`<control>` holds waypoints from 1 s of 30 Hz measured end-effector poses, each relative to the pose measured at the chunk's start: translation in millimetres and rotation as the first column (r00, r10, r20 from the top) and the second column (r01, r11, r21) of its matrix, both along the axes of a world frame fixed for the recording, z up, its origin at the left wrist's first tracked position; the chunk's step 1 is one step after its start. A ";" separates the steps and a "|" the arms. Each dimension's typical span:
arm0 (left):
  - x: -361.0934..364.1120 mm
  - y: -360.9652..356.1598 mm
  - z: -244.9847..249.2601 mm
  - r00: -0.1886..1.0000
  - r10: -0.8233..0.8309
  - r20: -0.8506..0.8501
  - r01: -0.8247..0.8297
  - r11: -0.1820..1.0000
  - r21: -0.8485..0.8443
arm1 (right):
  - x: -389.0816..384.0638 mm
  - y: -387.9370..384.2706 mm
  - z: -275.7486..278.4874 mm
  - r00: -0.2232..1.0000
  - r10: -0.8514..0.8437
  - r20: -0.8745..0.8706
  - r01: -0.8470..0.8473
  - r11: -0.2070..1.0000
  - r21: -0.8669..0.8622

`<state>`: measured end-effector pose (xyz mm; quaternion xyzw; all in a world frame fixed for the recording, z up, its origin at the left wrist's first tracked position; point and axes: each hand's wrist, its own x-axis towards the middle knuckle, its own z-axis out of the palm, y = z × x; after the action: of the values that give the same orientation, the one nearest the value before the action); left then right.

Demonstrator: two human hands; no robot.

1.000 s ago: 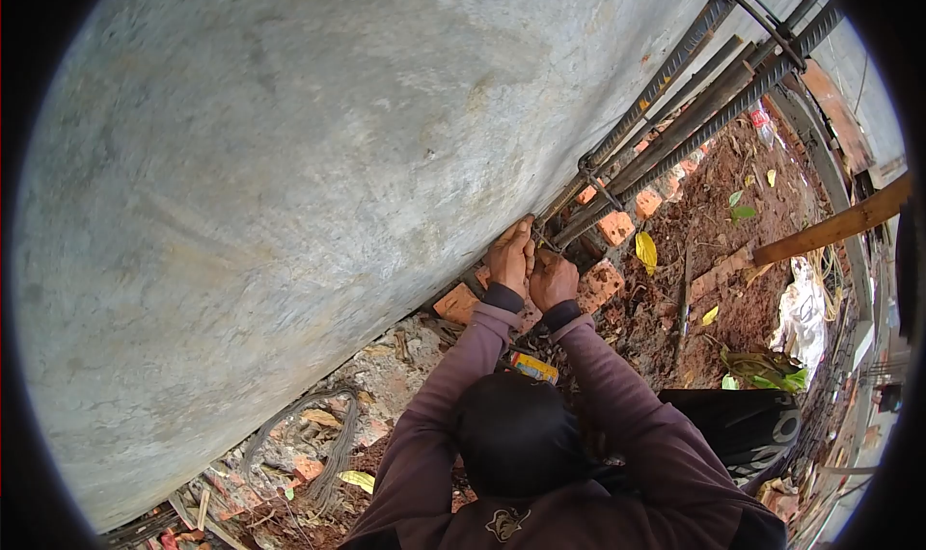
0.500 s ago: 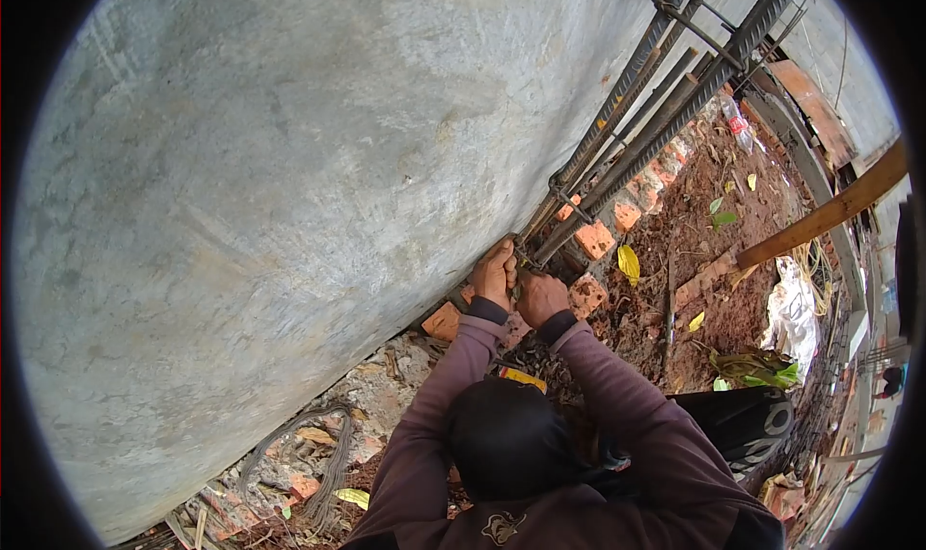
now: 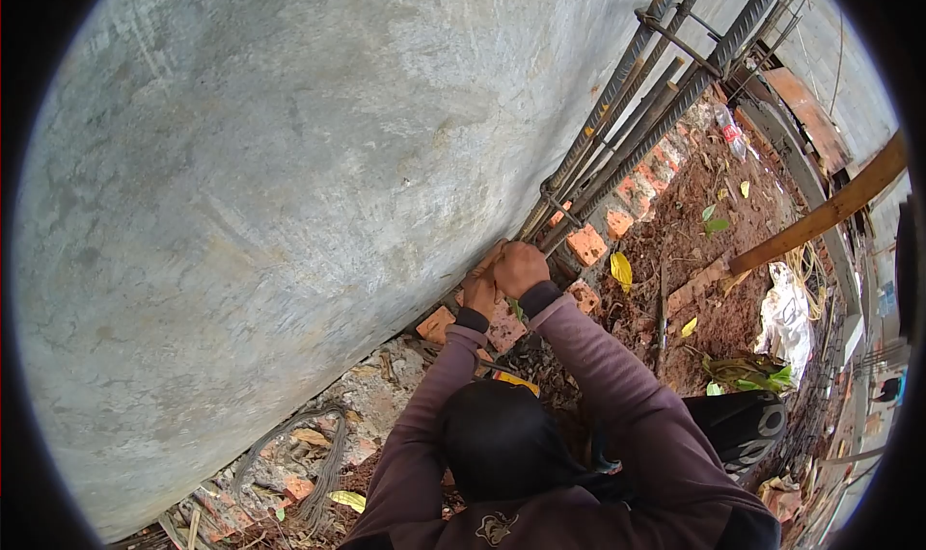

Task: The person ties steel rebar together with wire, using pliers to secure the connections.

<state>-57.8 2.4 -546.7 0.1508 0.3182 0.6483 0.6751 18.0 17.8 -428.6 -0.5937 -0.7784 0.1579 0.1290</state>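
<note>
My left hand is closed, low against the grey wall, at the lower end of a rebar cage. Pressed up beside it, my right hand makes a fist over the bar ends. What either hand grips is hidden behind the fingers. The cage has ribbed steel bars tied with square stirrups and leans along the wall. Broken orange bricks lie just right of the hands, and another brick piece sits below them.
A bundle of thin tie wire lies at lower left. A yellow packet is near my head. On the right, a wooden plank slants over reddish soil, with a white sack and a plastic bottle.
My right hand has moved up and left, against the left one and over the bar ends. My left hand has shifted slightly down and left. The view has shifted a little.
</note>
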 end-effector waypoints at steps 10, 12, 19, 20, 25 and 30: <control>2.0 5.5 -28.0 0.976 -0.001 0.216 0.011 0.999 -0.048 | -13.1 -1.8 -14.1 0.156 -0.736 -0.659 0.140 0.677 -0.723; 13.0 8.6 -20.3 0.954 0.117 0.277 -0.071 0.983 -0.170 | -11.0 -3.5 -5.2 0.154 -0.728 -0.668 0.085 0.684 -0.725; 6.9 -4.0 46.0 0.975 0.000 -0.222 -0.056 0.968 -0.244 | 71.4 -38.4 14.2 0.473 -0.450 -0.757 -0.199 0.783 -0.589; -0.7 -5.7 53.7 0.964 -0.073 -0.256 0.002 0.964 -0.267 | 84.2 -43.8 16.9 0.513 -0.429 -0.744 -0.180 0.794 -0.581; -8.4 -6.5 39.8 0.939 -0.137 -0.315 0.077 0.978 -0.196 | 65.8 -64.0 16.8 0.668 -0.253 -0.700 -0.025 0.932 -0.360; -8.9 -7.2 23.8 0.913 -0.025 -0.406 0.047 0.998 0.043 | -0.2 -39.0 -0.6 0.869 -0.187 -0.459 0.281 0.948 0.146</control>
<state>-66.7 -4.8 -522.9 0.3052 0.4313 0.5985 0.6022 17.8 -21.2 -429.2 -0.6162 -0.6631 0.1885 0.3808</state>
